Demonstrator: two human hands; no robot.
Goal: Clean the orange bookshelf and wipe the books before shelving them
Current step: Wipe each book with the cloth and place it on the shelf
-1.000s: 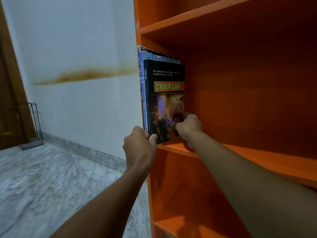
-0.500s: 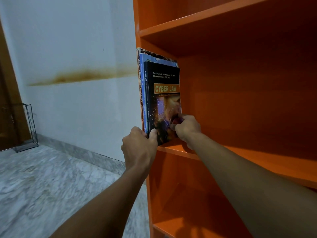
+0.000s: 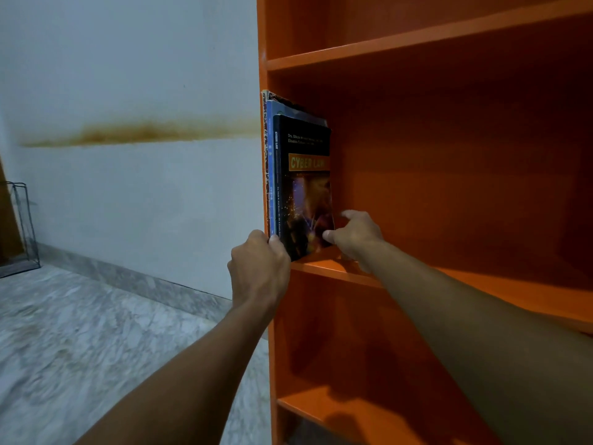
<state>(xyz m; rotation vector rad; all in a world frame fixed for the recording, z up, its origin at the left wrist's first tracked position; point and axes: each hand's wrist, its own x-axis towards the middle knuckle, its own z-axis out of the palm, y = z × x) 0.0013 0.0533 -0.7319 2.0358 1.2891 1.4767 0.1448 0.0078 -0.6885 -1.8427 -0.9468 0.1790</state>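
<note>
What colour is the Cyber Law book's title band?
The title band is orange, with yellow lettering; head view.

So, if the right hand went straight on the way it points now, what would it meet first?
Most likely the front cover of the Cyber Law book. The right hand points inward and leftward, and its thumb seems to touch that cover. Depth is unclear.

Single view, worn on the head. Looks forward and a little down, along both outstretched arms. Faces the left end of the bookshelf (image 3: 449,36) from near, close enough for the arms to reach it, with the books (image 3: 305,187) about mid-frame. Takes in left hand (image 3: 258,271) and right hand (image 3: 356,236) at the books' lower corners. Wide angle: catches wall (image 3: 128,75) and floor (image 3: 80,348) on the left, running far to a wire rack (image 3: 22,226) at the frame's edge.
</note>
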